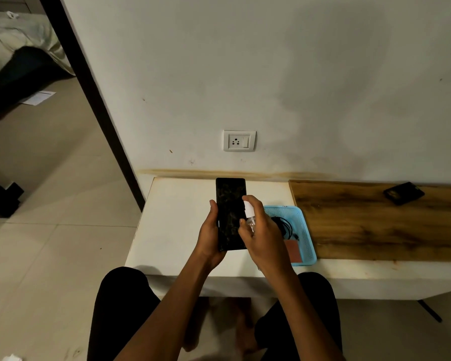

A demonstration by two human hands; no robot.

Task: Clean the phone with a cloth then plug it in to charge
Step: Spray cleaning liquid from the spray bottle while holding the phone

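I see the left hand (pixel 211 231) gripping the phone (pixel 230 213) from its left edge, thumb up along the side, fingers wrapped behind; phone is held upright over the white table (pixel 172 225), screen facing me, dark and smeared. Right hand (pixel 262 234) is curled round a small clear spray bottle (pixel 250 217) with a white top, index finger on the nozzle, bottle touching the phone's right edge. Both forearms come in from the bottom, with dark-clad knees just beneath the table's near edge. Just beside the right hand, a light blue plastic basket (pixel 303 230) sits on the table; inside I see a coiled black cable (pixel 284 225) and a flat reddish-brown piece (pixel 294 252), can't tell if that's the cloth. Right of the basket the tabletop turns to a brown wood-grain panel (pixel 375 222), and a small dark flat object (pixel 403 193) lies near its far edge, can't tell what it is. Behind the table, a white wall with a socket and switch plate (pixel 239 140) straight above the phone. Far left: pale tiled floor (pixel 50 204), a dark door frame (pixel 89 87), and a bed (pixel 13 40) with light bedding in the next room.
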